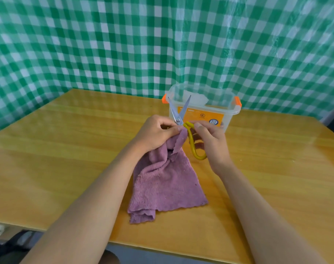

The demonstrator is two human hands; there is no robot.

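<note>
A purple fleecy cloth [166,183] hangs from my left hand [154,133], which pinches its top edge up off the wooden table [67,149]; the cloth's lower part lies crumpled on the table. My right hand [210,140] grips the yellow handles of a pair of scissors [181,115]. The steel blades stand apart and point up and away, just above the pinched cloth edge. The two hands are almost touching at the scissors' pivot.
A clear plastic box [231,111] with orange clips and an orange label stands right behind the hands, with something white inside. A green-and-white checked sheet [124,44] hangs behind the table. The table's near edge runs close to my body.
</note>
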